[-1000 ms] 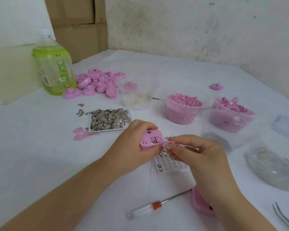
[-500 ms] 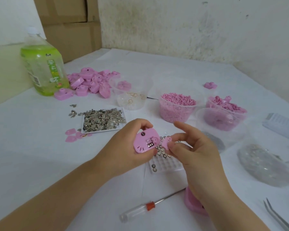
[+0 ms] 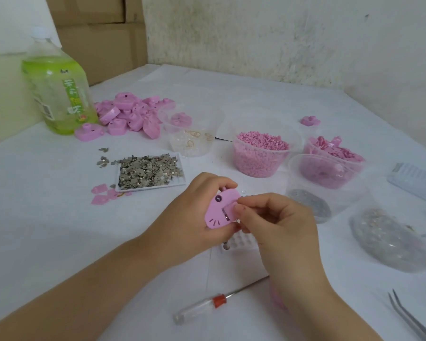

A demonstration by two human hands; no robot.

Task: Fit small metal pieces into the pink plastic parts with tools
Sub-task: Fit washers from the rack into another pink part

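My left hand grips a pink cat-face plastic part, face up, above the table's middle. My right hand pinches a small pink cover piece flat against an opening in that part, where a bit of metal shows at its edge. A white tray of small metal pieces lies to the left behind the hands. A clear-handled screwdriver lies in front of the hands, and tweezers rest at the lower right. A white holed tray is mostly hidden under my hands.
A heap of pink parts sits beside a green bottle at the back left. Clear tubs hold gold rings, pink granules and pink pieces. A clear bag lies at right. Three pink covers lie by the metal tray.
My right hand has brought the small pink cover from beside the part onto its opening. The left hand has tilted the part slightly. The camera has moved a little.
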